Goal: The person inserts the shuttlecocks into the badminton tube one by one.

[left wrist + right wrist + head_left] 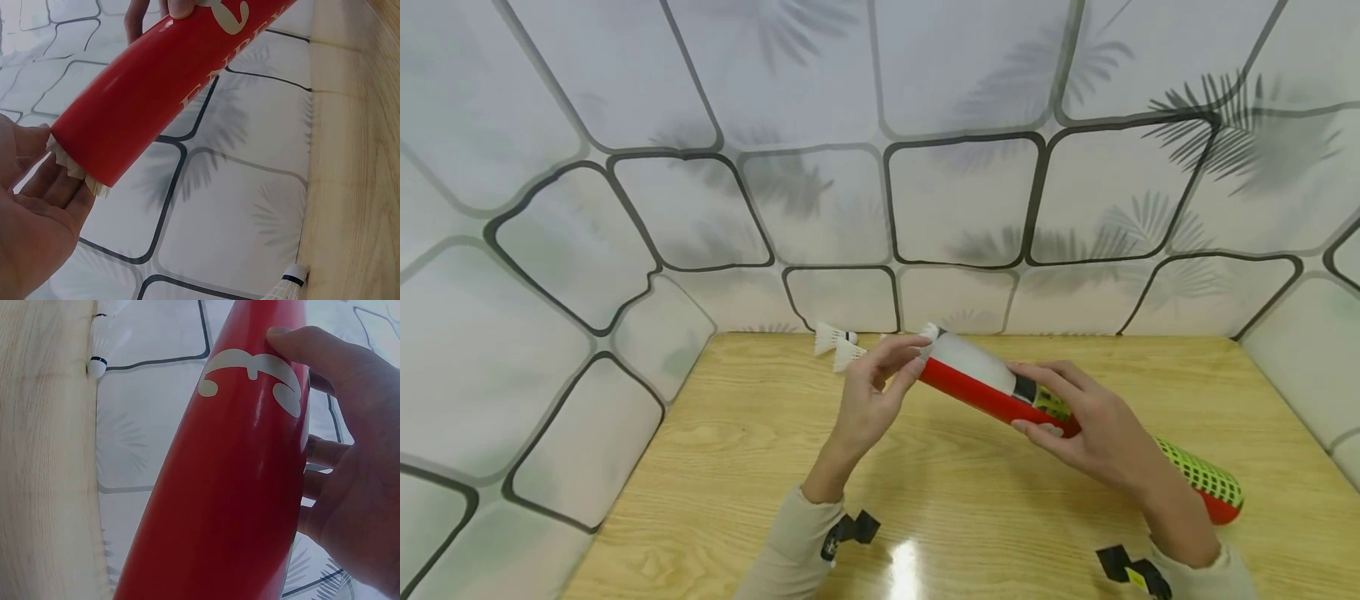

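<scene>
A long shuttlecock tube [970,375], red with silver and a green dotted pattern, is held tilted above the table. My right hand [1093,425] grips it around the middle, thumb on the red side in the right wrist view. White feathers of a shuttlecock [75,169] stick out of the tube's left end. My left hand [876,387] has its thumb and fingertips at that end, pinching the feathers; the rest of that shuttlecock is hidden inside the tube. Behind the left hand lie a white shuttlecock [831,337] and another shuttlecock [847,356], partly covered by the hand.
The wooden table [722,467] meets a patterned backdrop [842,212] of pale panels with dark outlines and leaf prints. It rises behind the table and along both sides. A bright light reflection shows on the tabletop near the front.
</scene>
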`<state>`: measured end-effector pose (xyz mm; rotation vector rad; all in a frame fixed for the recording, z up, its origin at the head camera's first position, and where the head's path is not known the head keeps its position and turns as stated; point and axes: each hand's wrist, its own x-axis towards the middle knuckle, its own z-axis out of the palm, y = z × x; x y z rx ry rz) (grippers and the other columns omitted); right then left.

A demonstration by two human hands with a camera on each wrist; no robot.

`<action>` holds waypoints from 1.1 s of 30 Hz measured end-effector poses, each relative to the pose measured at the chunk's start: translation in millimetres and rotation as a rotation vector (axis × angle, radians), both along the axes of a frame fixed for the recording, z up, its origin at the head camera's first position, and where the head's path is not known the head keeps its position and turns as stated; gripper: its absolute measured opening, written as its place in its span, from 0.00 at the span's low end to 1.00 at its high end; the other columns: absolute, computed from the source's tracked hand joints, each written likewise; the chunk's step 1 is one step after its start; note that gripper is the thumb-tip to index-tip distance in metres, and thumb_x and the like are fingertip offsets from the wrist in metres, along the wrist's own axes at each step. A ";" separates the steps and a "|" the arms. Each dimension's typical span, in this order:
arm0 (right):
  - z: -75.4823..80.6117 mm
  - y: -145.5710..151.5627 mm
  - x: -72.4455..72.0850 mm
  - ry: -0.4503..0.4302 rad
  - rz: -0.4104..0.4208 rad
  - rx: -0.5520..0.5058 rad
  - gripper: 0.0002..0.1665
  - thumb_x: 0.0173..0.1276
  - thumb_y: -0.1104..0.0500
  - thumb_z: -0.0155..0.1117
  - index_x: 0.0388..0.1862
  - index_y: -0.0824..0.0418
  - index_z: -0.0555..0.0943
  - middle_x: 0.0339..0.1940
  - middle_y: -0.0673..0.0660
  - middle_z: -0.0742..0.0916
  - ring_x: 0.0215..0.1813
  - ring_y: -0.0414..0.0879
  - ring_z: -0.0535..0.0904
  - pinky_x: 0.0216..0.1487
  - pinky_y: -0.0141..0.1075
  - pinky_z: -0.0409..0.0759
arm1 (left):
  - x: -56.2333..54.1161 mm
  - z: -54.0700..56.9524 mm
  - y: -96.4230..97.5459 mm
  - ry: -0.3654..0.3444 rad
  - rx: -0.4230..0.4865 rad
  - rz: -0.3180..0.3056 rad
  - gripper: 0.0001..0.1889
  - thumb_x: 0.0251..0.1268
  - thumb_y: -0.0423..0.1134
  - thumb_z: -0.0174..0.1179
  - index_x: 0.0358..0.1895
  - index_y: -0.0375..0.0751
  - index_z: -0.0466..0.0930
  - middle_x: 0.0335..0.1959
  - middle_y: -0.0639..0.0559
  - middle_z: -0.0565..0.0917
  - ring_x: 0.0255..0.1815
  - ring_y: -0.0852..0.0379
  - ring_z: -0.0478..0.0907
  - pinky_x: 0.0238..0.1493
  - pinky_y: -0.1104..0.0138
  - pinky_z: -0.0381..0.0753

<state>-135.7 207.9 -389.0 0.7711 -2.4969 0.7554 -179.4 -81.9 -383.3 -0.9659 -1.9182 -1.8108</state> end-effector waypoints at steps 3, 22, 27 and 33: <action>0.4 -0.6 0.2 -0.005 0.004 -0.003 0.42 0.56 0.57 0.83 0.71 0.46 0.77 0.57 0.50 0.81 0.45 0.43 0.79 0.37 0.40 0.85 | -1.7 -1.6 -1.1 0.008 -0.007 -0.037 0.15 0.72 0.21 0.57 0.59 0.29 0.79 0.53 0.34 0.84 0.48 0.42 0.85 0.53 0.61 0.85; 2.8 -2.1 2.3 -0.028 0.002 0.003 0.42 0.57 0.57 0.83 0.71 0.46 0.77 0.57 0.50 0.81 0.44 0.44 0.79 0.36 0.40 0.85 | -8.0 -2.0 -6.8 0.015 -0.067 -0.107 0.17 0.75 0.23 0.55 0.62 0.31 0.77 0.40 0.38 0.88 0.31 0.59 0.83 0.21 0.69 0.66; 2.1 4.0 0.7 -0.017 -0.015 -0.003 0.43 0.56 0.58 0.83 0.71 0.47 0.77 0.57 0.52 0.81 0.43 0.45 0.79 0.35 0.39 0.84 | -9.8 -0.4 -11.5 0.034 0.018 -0.112 0.16 0.73 0.22 0.56 0.61 0.28 0.77 0.50 0.32 0.86 0.51 0.45 0.86 0.38 0.68 0.82; 4.9 11.6 -0.1 -0.009 -0.028 -0.023 0.45 0.55 0.59 0.84 0.72 0.45 0.76 0.57 0.52 0.82 0.44 0.45 0.78 0.34 0.40 0.83 | -19.0 -2.7 -28.3 0.034 0.081 -0.056 0.14 0.75 0.23 0.54 0.59 0.24 0.77 0.51 0.30 0.85 0.53 0.45 0.85 0.55 0.60 0.84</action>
